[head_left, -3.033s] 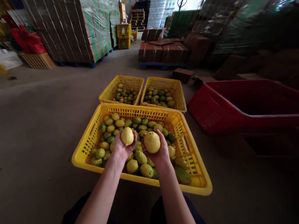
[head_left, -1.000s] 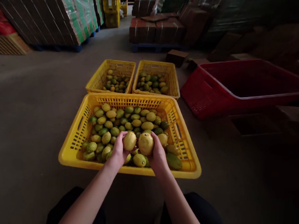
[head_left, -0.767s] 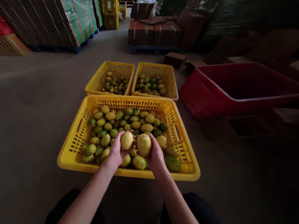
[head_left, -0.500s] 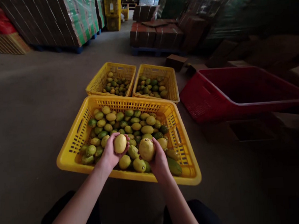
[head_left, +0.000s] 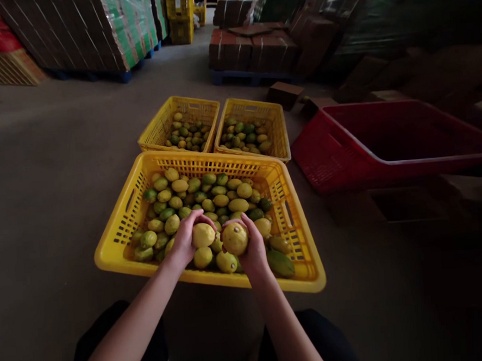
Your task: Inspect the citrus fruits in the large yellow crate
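My left hand (head_left: pixel 186 239) is wrapped round a yellow lemon (head_left: pixel 203 235), its thumb over the top. In my right hand (head_left: pixel 254 244) sits a larger yellow lemon (head_left: pixel 235 239), its stem end turned up toward me. Both hands are over the near part of a big yellow plastic crate (head_left: pixel 119 268), only a small gap apart. Yellow and green lemons (head_left: pixel 238 205) lie loose in the crate beneath and beyond my hands. The fingertips under both held lemons are partly hidden.
Two yellow crates (head_left: pixel 156 124) with more lemons stand just behind the big one. To the right is a red plastic crate (head_left: pixel 321 159), tilted, above cardboard boxes. Strapped cardboard stacks (head_left: pixel 253 52) on blue pallets and wrapped stacks (head_left: pixel 131 29) stand at the back.
My hands have come closer together, the left moving right with its lemon. Both lemons have turned in my fingers; the right one shows its stem end more squarely.
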A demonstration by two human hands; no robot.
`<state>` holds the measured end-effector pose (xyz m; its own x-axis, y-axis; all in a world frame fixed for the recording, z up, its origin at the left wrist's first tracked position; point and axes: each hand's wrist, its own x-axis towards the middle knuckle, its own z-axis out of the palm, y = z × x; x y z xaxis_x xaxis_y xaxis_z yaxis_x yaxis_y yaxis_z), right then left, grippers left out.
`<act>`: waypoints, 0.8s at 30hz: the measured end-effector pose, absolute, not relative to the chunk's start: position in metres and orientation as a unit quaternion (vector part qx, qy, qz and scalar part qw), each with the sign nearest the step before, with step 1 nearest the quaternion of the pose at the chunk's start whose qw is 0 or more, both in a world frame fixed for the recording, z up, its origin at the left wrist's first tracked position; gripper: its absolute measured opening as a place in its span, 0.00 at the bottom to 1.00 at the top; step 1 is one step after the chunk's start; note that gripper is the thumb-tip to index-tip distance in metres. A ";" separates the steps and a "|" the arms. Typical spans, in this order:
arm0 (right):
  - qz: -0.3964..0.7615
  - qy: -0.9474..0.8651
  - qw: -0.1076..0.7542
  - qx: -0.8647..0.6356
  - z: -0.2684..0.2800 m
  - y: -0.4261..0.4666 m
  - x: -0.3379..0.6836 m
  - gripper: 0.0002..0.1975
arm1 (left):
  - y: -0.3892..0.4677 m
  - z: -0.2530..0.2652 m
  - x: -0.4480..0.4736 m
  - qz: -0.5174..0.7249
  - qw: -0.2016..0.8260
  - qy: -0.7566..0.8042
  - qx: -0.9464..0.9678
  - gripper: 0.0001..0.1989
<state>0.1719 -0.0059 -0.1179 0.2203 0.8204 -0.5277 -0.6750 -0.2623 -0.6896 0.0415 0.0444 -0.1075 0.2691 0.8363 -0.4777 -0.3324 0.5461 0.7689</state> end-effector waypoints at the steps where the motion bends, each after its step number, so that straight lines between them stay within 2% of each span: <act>1: 0.624 -0.083 0.601 -0.493 -0.118 -0.006 0.172 0.22 | 0.044 -0.108 0.041 0.392 0.749 0.454 0.280 0.16; 19: 0.660 -0.120 0.598 -0.439 -0.131 0.007 0.178 0.19 | 0.059 -0.104 0.041 0.365 0.795 0.479 0.074 0.13; 24: 0.654 -0.112 0.601 -0.445 -0.142 0.011 0.170 0.15 | 0.063 -0.104 0.045 0.336 0.801 0.494 0.043 0.11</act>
